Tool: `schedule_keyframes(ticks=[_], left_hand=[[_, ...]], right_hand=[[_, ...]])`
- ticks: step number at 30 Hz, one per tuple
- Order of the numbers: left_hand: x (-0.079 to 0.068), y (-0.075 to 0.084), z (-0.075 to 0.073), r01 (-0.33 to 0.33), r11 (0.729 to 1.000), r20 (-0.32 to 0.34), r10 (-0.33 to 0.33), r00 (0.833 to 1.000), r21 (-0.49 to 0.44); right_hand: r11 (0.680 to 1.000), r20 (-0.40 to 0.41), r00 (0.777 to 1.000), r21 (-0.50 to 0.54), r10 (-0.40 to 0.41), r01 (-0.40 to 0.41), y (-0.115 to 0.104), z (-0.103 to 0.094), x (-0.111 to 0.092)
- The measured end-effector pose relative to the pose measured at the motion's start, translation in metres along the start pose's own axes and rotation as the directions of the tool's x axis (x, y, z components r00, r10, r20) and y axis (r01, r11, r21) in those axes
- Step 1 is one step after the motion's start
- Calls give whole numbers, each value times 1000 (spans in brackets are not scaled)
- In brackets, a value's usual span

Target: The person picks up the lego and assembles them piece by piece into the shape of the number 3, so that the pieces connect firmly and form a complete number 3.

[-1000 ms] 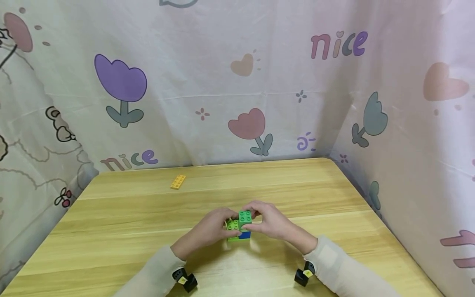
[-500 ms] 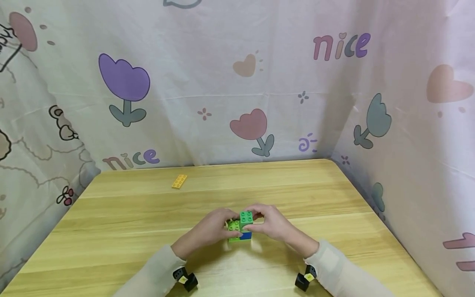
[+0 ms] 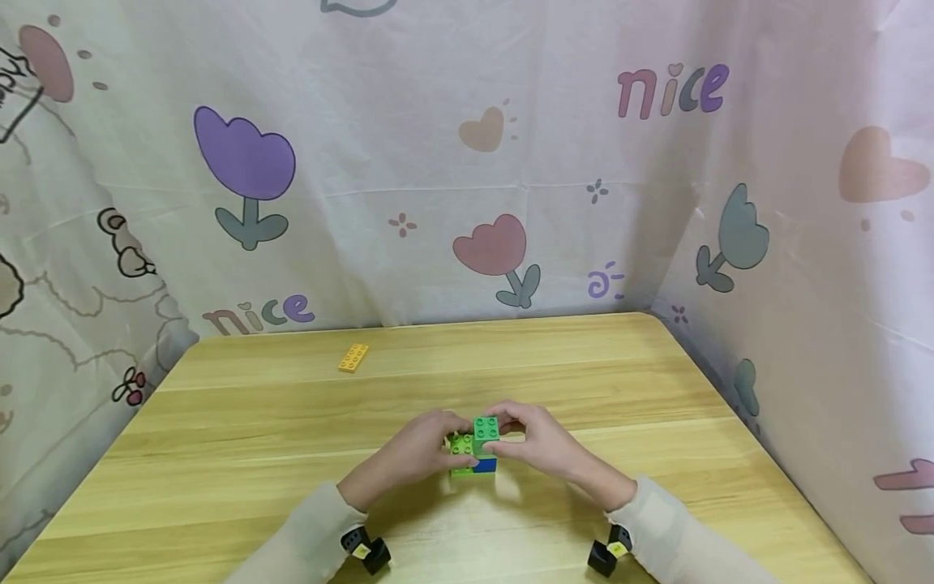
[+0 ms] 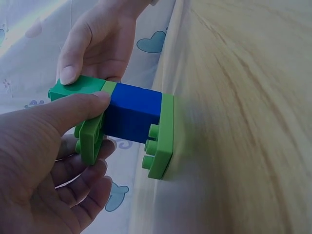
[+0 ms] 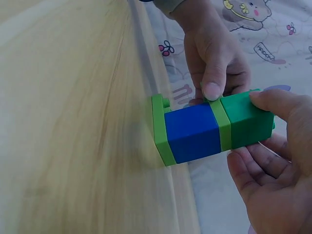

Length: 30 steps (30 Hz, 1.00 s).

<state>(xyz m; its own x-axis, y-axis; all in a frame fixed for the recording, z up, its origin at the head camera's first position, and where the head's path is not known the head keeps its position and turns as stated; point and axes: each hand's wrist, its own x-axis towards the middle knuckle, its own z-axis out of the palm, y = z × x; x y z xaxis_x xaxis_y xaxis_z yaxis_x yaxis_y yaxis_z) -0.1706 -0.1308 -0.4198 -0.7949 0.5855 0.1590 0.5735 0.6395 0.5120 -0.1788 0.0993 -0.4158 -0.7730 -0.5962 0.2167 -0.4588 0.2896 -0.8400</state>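
Note:
A small stack of toy building bricks stands on the table between the two hands. At its bottom lies a light green plate (image 4: 166,136), with a blue brick (image 5: 192,132) on one half of it. A second light green plate (image 4: 90,141) sits on the blue brick and juts out to the left. On top is a green brick (image 3: 486,430). The left hand (image 3: 417,448) pinches the upper light green plate, thumb in front and fingers behind. With thumb and fingers, the right hand (image 3: 538,442) grips the green brick at the top.
A yellow studded plate (image 3: 353,358) lies far back on the wooden table (image 3: 241,454), left of the middle. Printed cloth (image 3: 379,162) hangs behind the table and along its sides. Each wrist wears a small black camera.
Both hands keep their hold on the stack. The right wrist and forearm have shifted slightly to the right; the bricks look the same.

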Motion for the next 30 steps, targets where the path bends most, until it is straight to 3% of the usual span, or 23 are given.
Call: schedule_keyframes(ticks=[12, 23, 30], left_hand=[[-5, -6, -15, 39, 999, 25, -38, 999, -26], [-10, -24, -41, 36, 999, -90, -38, 995, -16], [-9, -39, -52, 122, 992, -167, -115, 979, 33]], right_hand=[[996, 1, 1000, -88, -21, 21, 0, -2, -1], [994, 16, 998, -95, -54, 56, 2, -3, 1], [995, 24, 999, -83, -49, 50, 1, -3, 2]])
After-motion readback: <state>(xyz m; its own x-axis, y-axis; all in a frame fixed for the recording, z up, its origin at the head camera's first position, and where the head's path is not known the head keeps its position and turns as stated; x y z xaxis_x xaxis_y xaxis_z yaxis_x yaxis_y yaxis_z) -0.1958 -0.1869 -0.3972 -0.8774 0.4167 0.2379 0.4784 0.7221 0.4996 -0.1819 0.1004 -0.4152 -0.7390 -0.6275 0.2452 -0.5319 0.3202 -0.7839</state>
